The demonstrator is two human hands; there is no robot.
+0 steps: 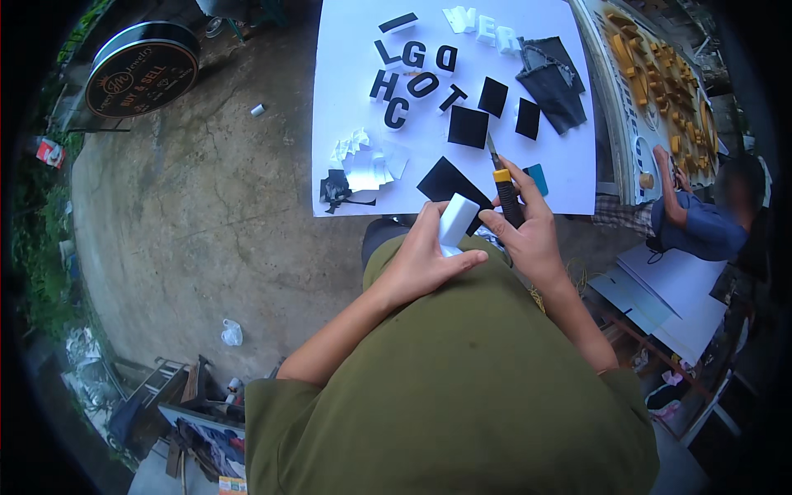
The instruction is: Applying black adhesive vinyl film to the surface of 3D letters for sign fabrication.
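My left hand (419, 257) is closed around a white block-like letter piece (458, 221) close to my body, at the table's near edge. A utility knife (507, 198) with a black and yellow handle is gripped in my right hand (530, 227), its blade pointing away over the table. Just beyond both hands lies a black sheet (450, 183), partly hidden by them. Farther up are black square pieces, one of them the large square (468, 128) beside the blade tip. A teal card (536, 178) lies by my right fingers.
On the white table (346, 49) are several black-faced block letters (414, 54), white letters (485, 31), dark cloth (551, 78) and crumpled white backing scraps (363, 165). A person (689, 214) sits at the right near a board of yellow letters (660, 82). A round sign (142, 70) stands far left.
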